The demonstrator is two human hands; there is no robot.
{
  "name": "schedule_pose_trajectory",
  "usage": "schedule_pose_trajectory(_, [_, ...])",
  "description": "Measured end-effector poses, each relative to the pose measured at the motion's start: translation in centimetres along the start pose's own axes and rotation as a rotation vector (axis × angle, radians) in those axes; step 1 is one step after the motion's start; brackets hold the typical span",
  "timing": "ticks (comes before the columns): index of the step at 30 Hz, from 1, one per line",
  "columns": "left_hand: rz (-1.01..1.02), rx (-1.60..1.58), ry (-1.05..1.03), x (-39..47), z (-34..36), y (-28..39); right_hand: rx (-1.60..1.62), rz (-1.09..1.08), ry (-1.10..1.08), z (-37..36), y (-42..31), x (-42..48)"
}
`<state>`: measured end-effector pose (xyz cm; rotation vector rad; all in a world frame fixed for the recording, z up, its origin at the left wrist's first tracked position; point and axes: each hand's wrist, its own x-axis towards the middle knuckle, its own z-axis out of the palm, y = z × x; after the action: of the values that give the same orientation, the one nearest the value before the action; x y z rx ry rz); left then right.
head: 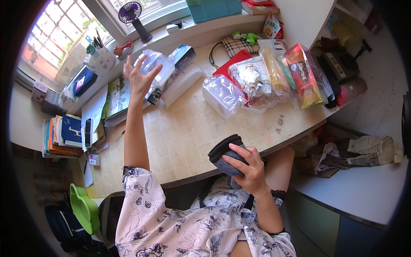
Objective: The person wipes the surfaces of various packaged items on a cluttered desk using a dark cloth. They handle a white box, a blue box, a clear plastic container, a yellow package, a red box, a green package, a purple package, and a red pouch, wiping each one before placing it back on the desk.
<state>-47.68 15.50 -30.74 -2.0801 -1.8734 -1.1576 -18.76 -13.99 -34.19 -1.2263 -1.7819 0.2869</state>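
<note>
My left hand reaches over the far left of the desk with its fingers spread. Just behind and beside it lies a clear plastic container; whether my fingertips touch it I cannot tell. A folded grey and black cloth item, perhaps a sock or pouch, is in the grasp of my right hand above the desk's front edge. Under and beside the container are a dark blue box and a translucent plastic sleeve or bag.
Plastic-wrapped items crowd the right back: a translucent box, a bagged white item and a red-gold package. On the windowsill stands a small fan. Books fill the left end. The desk's front edge runs before my lap.
</note>
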Motion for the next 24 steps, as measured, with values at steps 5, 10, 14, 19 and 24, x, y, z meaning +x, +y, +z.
schedule_pose_trajectory(5, [0.316, 0.018, 0.283, -4.0, -1.6, 5.3, 0.012, 0.028, 0.082, -0.3, 0.7, -0.1])
schedule_pose_trajectory(10, [0.273, -0.56, -0.265, -10.7, 1.8, 10.5, 0.117, 0.171, 0.214, -0.6, 1.6, -0.7])
schedule_pose_trajectory(14, [0.159, -0.482, -0.348, -14.7, 6.7, 12.0, 0.229, 0.36, 0.313, -1.2, 1.9, -1.3])
schedule_pose_trajectory(19, [0.074, -0.54, -0.333, -15.0, 8.1, 12.5, 0.416, 0.57, 0.389, -1.5, 3.3, -2.6])
schedule_pose_trajectory(24, [0.081, -0.88, -0.604, -17.0, 3.8, 10.2, 0.515, 0.576, 0.357, -3.1, 3.1, -1.3])
